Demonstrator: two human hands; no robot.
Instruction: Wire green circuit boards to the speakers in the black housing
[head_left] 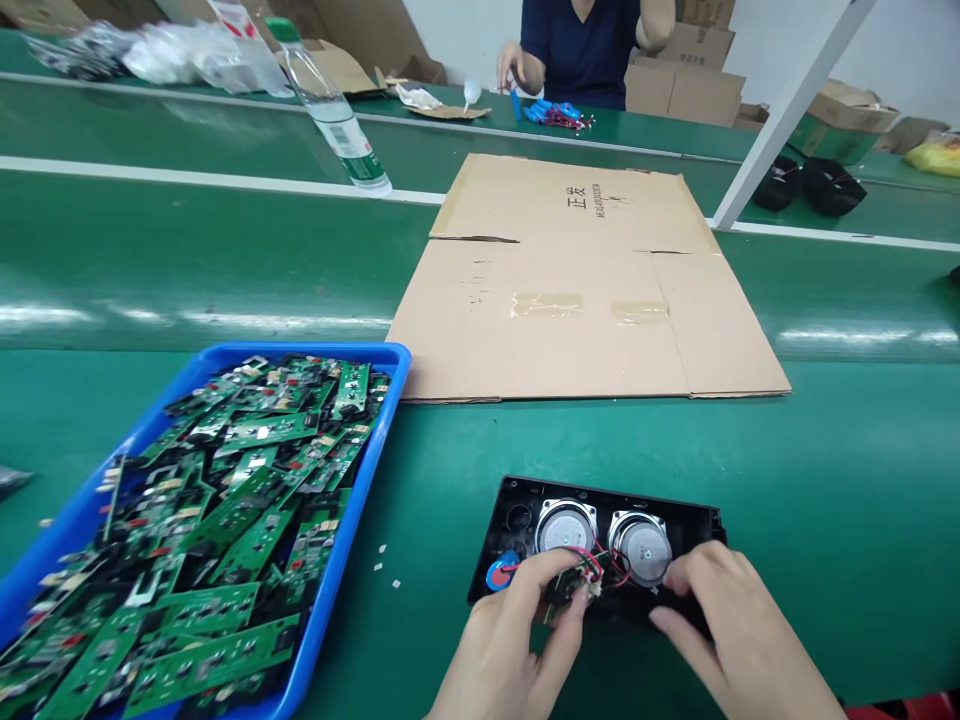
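A black speaker housing (600,492) lies on the green bench, its inside facing up. Two round silver speakers (566,528) sit in it side by side, with a blue battery (502,571) at its left end. My left hand (517,625) pinches a small circuit board (562,592) over the housing's front edge; red and black wires (592,565) run from it. Most of that board is hidden by my fingers. At the right end, my right hand (724,610) rests over the housing, thumb and forefinger apart beside the right speaker.
A blue tray (373,470) heaped with green circuit boards (247,510) stands at left. Flattened cardboard (585,350) covers the bench ahead, beside a water bottle (341,130). Across the bench, a person (574,50) handles blue batteries (555,112). A white post (787,120) rises at right.
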